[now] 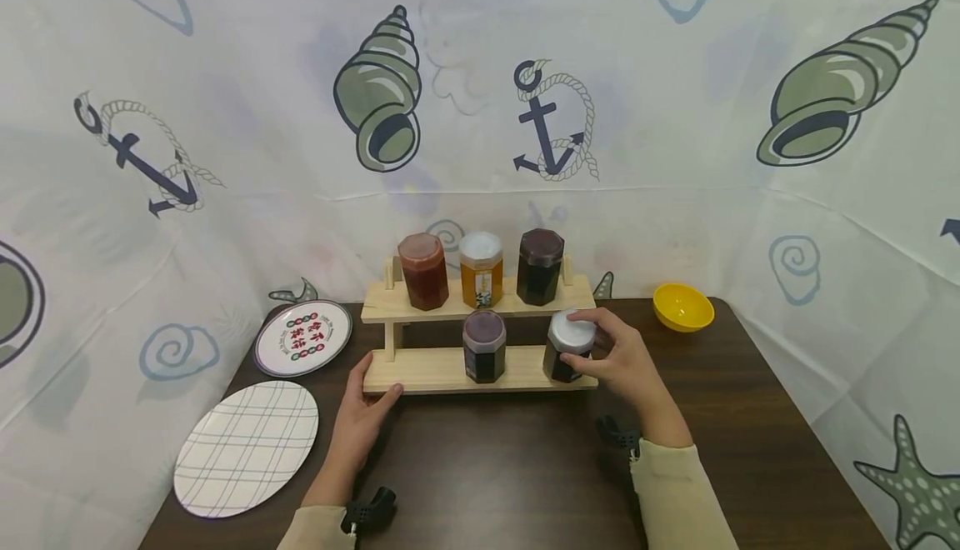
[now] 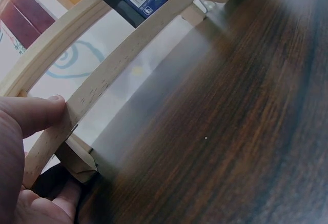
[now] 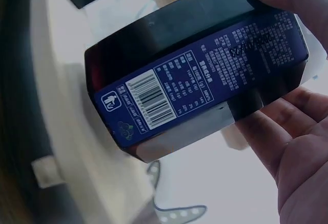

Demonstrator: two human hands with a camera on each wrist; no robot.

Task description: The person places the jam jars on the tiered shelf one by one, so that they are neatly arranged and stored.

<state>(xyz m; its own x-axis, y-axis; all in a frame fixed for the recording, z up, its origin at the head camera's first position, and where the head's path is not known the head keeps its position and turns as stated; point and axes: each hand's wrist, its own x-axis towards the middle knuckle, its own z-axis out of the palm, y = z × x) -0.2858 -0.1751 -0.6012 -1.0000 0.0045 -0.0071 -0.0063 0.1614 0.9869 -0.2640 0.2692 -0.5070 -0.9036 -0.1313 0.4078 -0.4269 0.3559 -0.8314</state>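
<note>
A two-tier wooden rack [image 1: 431, 371] stands on the table. My left hand [image 1: 358, 417] grips the left end of its lower shelf; in the left wrist view the thumb [image 2: 43, 112] presses the front edge and the other fingers curl around underneath. At the right end of that shelf, my right hand [image 1: 617, 358] holds a dark jar with a white lid [image 1: 567, 342] between thumb and fingers. The right wrist view shows this jar's blue label [image 3: 205, 75] with a barcode. Another dark jar [image 1: 484, 346], with a purplish lid, sits mid-shelf, apart from both hands.
On the upper shelf stand a red jar [image 1: 424, 273], an amber jar [image 1: 481, 271] and a dark jar [image 1: 540, 268]. A round plate with red characters [image 1: 330, 325] and a checked oval plate [image 1: 247, 450] lie at left. A yellow bowl [image 1: 682, 308] is at back right.
</note>
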